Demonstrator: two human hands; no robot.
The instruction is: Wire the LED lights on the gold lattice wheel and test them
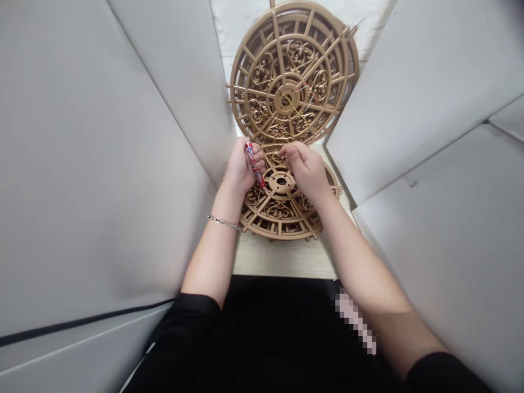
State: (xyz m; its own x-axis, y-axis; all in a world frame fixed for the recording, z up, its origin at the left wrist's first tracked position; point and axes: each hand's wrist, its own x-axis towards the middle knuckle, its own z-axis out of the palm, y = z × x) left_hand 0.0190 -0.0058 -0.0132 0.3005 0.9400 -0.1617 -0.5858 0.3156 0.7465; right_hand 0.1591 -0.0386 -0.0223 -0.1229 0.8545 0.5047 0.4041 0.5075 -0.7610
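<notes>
My left hand is closed around a slim red tube with printed white and blue lettering. Its lower end points down toward the hub of a round gold openwork frame. Over the right side of that frame, my right hand is closed, thumb and forefinger pinched together; what they hold, if anything, I cannot make out. The frame has spokes, scrollwork and a centre hole, and it lies flat on a pale wooden surface. Thin wires show near its hub.
Beyond my hands, a stack of similar gold frames sits on a white tiled floor, with yellow, red and white wires across the top one. Grey panels on the left and white panels on the right hem in the space.
</notes>
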